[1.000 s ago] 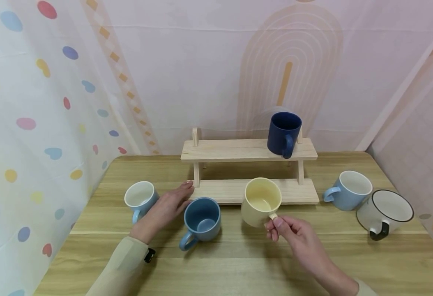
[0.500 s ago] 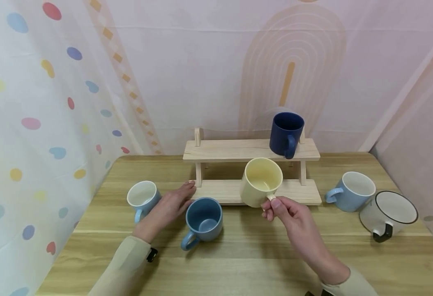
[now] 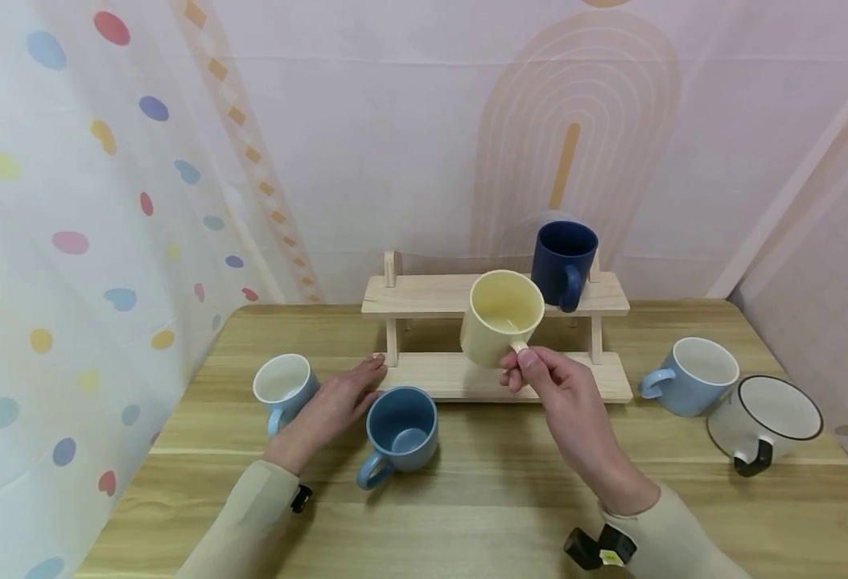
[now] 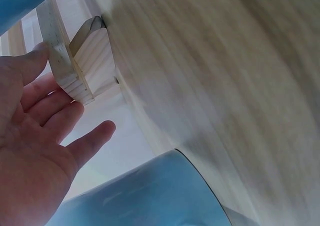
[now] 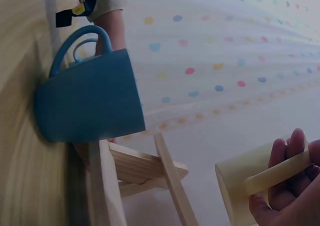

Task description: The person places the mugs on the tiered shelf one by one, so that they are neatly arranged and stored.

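Note:
My right hand (image 3: pixel 565 402) pinches the handle of a pale yellow mug (image 3: pixel 496 322), which is tilted a little and held in the air before the two-tier wooden shelf (image 3: pixel 431 296). Fingers and thumb wrap that handle in the right wrist view. My left hand (image 3: pixel 330 414) rests with fairly straight fingers on the left end of the shelf's lower board (image 4: pixel 67 71). On the upper board's right side stands a navy mug (image 3: pixel 563 261). Close to my left hand are a blue mug (image 3: pixel 404 430) and a light blue mug with a white inside (image 3: pixel 286 388).
At the table's right stand another light blue mug (image 3: pixel 695 378) and a white mug with black rim and handle (image 3: pixel 764 422). The wooden table (image 3: pixel 467 515) meets a patterned cloth backdrop (image 3: pixel 366 145) behind and at the sides.
My right hand has raised the yellow mug from in front of the lower board up to the upper board's height, moving slightly left. My left hand stays at the shelf end.

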Tool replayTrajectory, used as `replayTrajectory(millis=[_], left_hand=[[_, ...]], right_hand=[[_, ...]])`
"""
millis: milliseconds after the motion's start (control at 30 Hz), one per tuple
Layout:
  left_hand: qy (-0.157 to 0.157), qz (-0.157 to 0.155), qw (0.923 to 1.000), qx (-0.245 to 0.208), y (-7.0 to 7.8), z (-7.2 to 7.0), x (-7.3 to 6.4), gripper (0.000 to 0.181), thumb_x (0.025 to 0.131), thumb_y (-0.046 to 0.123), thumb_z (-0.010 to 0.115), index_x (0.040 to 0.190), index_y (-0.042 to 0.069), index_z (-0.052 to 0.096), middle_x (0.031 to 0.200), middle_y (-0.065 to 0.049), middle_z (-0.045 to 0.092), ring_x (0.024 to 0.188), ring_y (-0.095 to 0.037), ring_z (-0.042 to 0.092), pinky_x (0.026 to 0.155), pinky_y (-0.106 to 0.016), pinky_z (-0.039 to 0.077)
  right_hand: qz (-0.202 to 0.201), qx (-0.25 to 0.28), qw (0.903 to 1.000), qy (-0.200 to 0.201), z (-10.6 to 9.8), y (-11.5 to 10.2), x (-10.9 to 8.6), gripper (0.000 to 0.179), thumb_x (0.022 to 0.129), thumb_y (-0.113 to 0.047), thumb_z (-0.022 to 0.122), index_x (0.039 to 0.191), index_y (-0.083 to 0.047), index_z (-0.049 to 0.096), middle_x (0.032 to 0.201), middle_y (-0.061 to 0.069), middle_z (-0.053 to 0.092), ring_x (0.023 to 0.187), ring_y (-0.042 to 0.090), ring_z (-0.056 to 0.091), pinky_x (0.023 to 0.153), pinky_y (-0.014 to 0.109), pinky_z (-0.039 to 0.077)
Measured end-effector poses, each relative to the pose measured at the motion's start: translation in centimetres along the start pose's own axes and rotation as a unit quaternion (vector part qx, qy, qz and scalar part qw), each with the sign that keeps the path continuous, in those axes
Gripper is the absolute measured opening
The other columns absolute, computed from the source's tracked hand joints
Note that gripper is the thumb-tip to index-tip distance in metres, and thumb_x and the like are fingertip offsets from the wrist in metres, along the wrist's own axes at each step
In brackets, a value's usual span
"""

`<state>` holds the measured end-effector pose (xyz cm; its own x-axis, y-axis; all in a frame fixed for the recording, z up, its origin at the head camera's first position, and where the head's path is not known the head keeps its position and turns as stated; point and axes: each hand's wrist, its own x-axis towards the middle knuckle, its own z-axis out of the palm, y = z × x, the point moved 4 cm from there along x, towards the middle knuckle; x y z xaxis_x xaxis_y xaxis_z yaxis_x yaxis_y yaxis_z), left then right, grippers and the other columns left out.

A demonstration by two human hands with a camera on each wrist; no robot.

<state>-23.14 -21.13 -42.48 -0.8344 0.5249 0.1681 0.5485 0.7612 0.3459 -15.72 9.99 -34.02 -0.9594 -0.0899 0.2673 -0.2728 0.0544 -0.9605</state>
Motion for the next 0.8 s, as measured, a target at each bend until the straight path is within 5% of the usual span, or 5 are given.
replayTrajectory(millis=[333, 800], left_hand=[[-0.003, -0.005, 1.0, -0.004, 0.0, 0.0, -0.1, 0.043, 0.103, 0.011, 0.065, 0.143, -0.005, 0.058, 0.154, -0.019, 0.05, 0.142, -0.036, 0.047, 0.112, -0.052, 0.044], [0.007, 0.001, 1.0, -0.001, 0.1, 0.0, -0.2, 0.044, 0.102, 0.009, 0.066, 0.142, -0.007, 0.058, 0.153, -0.02, 0.051, 0.142, -0.037, 0.048, 0.111, -0.052, 0.044]], right_hand=[[-0.03, 0.02, 0.9991, 0.02, 0.5, -0.7, 2.3, 0.038, 0.111, -0.025, 0.052, 0.106, 0.008, 0.068, 0.089, 0.023, 0.065, 0.094, 0.023, 0.067, 0.094, 0.028, 0.055], [-0.048, 0.029, 0.9977, 0.037, 0.8, -1.0, 5.1, 0.037, 0.112, -0.023, 0.049, 0.111, 0.008, 0.067, 0.091, 0.015, 0.064, 0.094, 0.024, 0.063, 0.097, 0.029, 0.052]])
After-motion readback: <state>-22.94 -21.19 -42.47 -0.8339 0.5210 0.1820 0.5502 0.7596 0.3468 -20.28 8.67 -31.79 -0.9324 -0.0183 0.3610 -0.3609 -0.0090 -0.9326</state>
